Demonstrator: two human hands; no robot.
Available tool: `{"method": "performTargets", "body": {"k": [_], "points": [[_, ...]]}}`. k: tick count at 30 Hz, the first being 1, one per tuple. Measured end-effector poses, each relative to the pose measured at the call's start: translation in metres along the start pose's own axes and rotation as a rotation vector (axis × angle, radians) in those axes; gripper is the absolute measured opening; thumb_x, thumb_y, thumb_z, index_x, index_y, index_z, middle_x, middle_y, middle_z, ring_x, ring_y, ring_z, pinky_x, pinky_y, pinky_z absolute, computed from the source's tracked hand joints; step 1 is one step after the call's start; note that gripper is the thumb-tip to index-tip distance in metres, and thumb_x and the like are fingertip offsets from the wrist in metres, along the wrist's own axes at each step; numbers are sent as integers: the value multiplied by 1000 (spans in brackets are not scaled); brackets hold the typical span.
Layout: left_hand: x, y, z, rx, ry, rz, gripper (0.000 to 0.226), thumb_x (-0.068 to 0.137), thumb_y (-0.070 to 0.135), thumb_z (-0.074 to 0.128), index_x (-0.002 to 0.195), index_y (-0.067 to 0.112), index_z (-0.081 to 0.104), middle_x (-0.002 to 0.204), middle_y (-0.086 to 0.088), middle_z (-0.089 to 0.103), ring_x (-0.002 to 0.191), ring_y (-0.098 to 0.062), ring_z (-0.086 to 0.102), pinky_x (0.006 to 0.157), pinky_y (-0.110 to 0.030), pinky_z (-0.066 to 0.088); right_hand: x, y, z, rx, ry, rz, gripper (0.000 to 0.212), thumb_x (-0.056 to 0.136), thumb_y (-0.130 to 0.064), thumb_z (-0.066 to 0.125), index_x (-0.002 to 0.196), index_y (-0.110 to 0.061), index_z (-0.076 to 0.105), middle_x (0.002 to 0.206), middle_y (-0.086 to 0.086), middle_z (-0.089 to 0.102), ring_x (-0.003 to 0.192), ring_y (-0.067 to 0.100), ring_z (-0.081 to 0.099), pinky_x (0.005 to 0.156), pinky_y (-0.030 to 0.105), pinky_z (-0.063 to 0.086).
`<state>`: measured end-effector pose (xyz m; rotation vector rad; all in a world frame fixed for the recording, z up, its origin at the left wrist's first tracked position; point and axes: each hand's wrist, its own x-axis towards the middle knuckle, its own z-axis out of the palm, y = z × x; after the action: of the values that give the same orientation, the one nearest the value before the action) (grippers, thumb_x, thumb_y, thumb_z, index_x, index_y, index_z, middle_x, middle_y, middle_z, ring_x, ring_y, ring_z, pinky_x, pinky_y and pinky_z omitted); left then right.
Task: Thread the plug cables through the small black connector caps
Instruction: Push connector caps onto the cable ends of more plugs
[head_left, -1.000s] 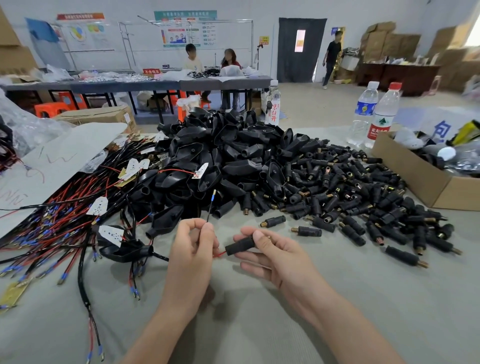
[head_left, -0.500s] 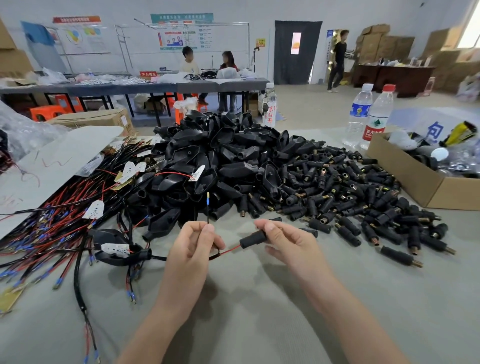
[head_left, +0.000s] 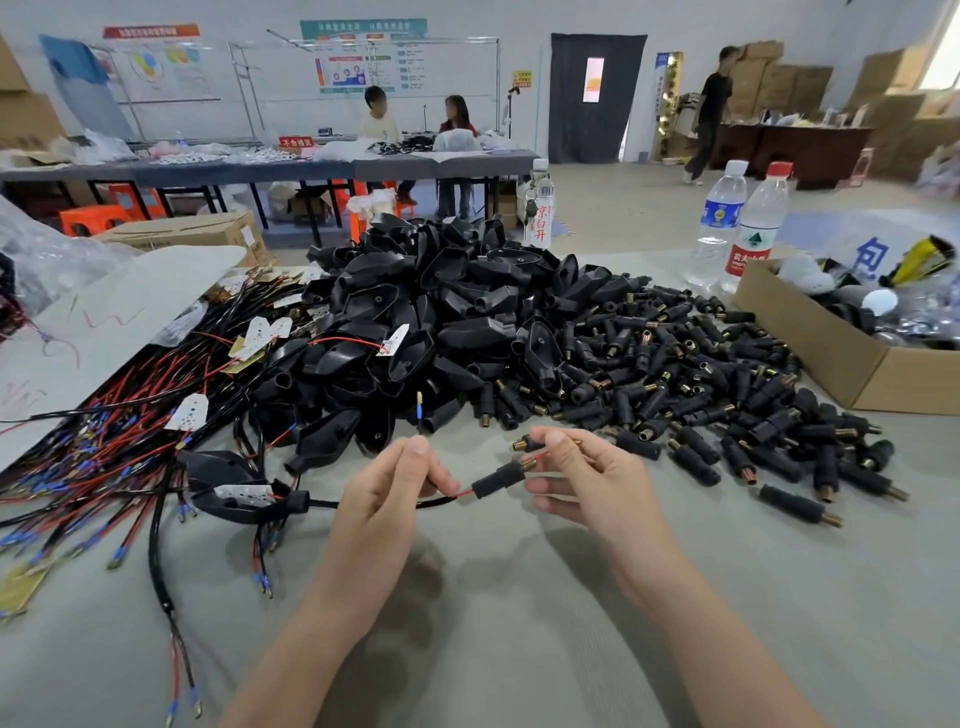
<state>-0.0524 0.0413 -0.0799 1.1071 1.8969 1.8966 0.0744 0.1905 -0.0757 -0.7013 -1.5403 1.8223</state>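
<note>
Connector cap (head_left: 500, 475) is on the red wire (head_left: 465, 492), mid-thread; L hand (head_left: 395, 483) pinches the plug cable (head_left: 322, 503) at the split, black lead (head_left: 419, 413) w/ blue tip poking up; R hand (head_left: 587, 480) pinches the red wire's end just past the cap's brass mouth. Best bet: pull straight, wire taut, no kinks; cap hangs between both hands, right by R fingertips, above the table (head_left: 519, 649); pile of loose caps (head_left: 675, 374) just beyond.
</note>
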Motion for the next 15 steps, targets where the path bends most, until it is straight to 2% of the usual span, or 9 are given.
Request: {"method": "performTargets", "body": {"k": [3, 6, 8, 10, 12, 15], "points": [[0, -1, 0, -4, -35, -71, 59, 103, 51, 37, 65, 9, 55, 85, -9, 70, 88, -18, 67, 84, -16, 47, -1, 0, 0, 43, 1, 45, 23, 102, -27, 55, 96, -19, 76, 92, 6, 76, 72, 21, 72, 64, 31, 61], [-2, -1, -2, 109, -128, -136, 57, 101, 49, 38, 57, 15, 53, 91, 1, 71, 90, -8, 64, 81, -7, 41, 0, 3, -1, 45, 10, 74, 26, 103, -29, 53, 93, -19, 75, 92, 9, 75, 69, 23, 71, 62, 34, 62], [-3, -2, -3, 209, -211, -143, 52, 105, 41, 43, 59, 18, 53, 93, 5, 70, 92, -8, 62, 81, -10, 40, 0, 3, -1, 46, 21, 86, 27, 103, -29, 53, 91, -20, 75, 90, 10, 75, 68, 21, 71, 62, 34, 62], [-4, -4, -3, 312, -277, -112, 42, 100, 40, 42, 67, 17, 55, 90, 1, 67, 90, -13, 60, 83, -21, 43, 2, 5, -2, 58, 33, 98, 26, 103, -26, 53, 92, -18, 75, 86, 9, 73, 67, 19, 71, 62, 34, 61], [-4, -6, -3, 375, -281, -94, 39, 104, 39, 43, 74, 20, 60, 84, 1, 66, 84, -14, 58, 81, -28, 45, 4, 6, -3, 65, 38, 105, 23, 103, -23, 54, 94, -15, 74, 86, 9, 72, 66, 16, 70, 63, 32, 61], [-4, -8, -3, 386, -261, -103, 32, 104, 36, 46, 82, 23, 64, 60, 9, 51, 58, -7, 45, 58, -19, 37, 5, 9, -2, 69, 19, 119, 13, 101, -18, 58, 102, -11, 69, 88, 11, 70, 71, 15, 69, 67, 30, 61]]}}
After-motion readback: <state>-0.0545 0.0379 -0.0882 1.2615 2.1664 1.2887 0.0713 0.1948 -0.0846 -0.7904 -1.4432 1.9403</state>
